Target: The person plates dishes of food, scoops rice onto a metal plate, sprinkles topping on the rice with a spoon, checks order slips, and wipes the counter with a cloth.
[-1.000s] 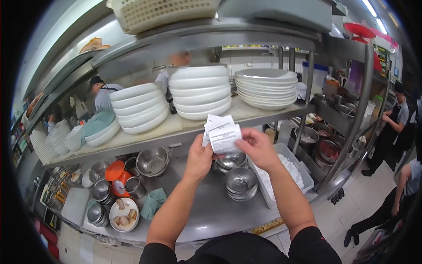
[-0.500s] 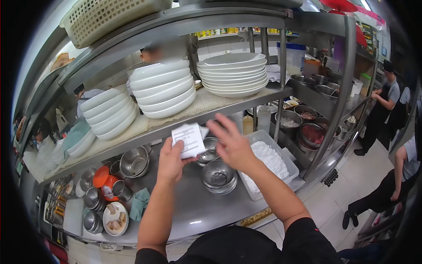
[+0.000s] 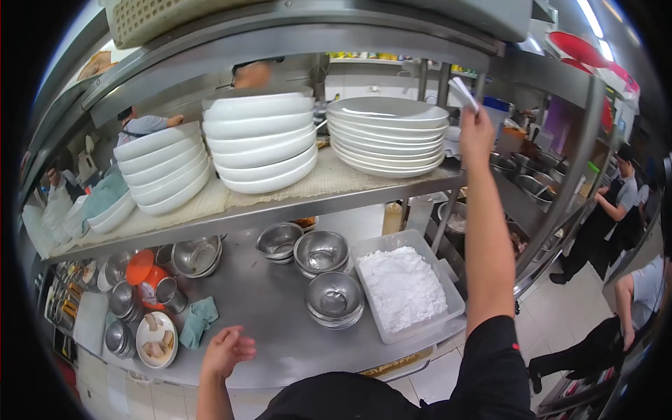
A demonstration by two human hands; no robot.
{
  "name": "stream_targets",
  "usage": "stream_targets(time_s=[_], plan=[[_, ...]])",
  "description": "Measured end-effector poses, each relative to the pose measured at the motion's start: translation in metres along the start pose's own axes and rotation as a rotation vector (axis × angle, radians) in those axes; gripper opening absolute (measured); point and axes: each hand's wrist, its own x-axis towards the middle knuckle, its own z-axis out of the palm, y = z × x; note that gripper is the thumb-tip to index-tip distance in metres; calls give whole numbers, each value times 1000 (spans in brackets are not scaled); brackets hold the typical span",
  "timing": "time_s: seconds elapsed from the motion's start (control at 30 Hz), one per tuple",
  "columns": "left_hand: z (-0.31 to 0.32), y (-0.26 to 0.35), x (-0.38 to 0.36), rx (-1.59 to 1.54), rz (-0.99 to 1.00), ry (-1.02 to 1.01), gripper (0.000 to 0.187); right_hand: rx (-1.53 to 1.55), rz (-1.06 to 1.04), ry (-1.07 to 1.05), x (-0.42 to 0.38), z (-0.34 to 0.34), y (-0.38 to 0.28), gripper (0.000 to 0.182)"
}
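My right hand (image 3: 477,133) is raised beside the shelf's right post, closed on folded white paper slips (image 3: 463,94), seen nearly edge-on. Just left of it stands a stack of white plates (image 3: 388,140) on the shelf. My left hand (image 3: 227,350) hovers low over the front of the steel counter (image 3: 269,350), fingers loosely bent and holding nothing. Nearest to that hand lies a crumpled green cloth (image 3: 199,322). Steel bowls (image 3: 334,297) sit in stacks on the counter between my arms, next to a plastic tub of white powder (image 3: 402,290).
Deep white bowls (image 3: 262,150) fill the shelf's left part. A plate of pale food pieces (image 3: 156,341) and an orange container (image 3: 143,269) stand at left. Steel posts (image 3: 584,133) rise at right. People (image 3: 616,203) stand beyond them, others behind the shelf.
The paper slips, earlier in my left hand over the bowls, are now in my right hand, raised up and to the right. My left hand has dropped toward the counter's front.
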Motion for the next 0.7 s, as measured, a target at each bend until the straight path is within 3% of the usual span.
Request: stream_targets(time_s=[0.13,0.2,0.27,0.33,0.43,0.47,0.7], plan=[[-16,-38,-18,-116,-87,238,39,-111,-71,-56,60,48,40,39],[-21,-54,-19,-121,-98,240,40,-260,127,-263,79,58,49,39],[-14,-52,-15,-96,-119,246,40,-353,44,-223,83,68,60,38],[-12,-48,-7,-69,-127,224,40,-89,244,-361,111,81,128,38],[-15,-38,18,0,-125,168,41,-527,-78,-363,109,71,126,41],[-18,-33,29,31,-125,144,41,-489,-66,-391,104,69,123,41],[-5,22,156,143,39,8,41,-268,225,-438,57,46,124,40]])
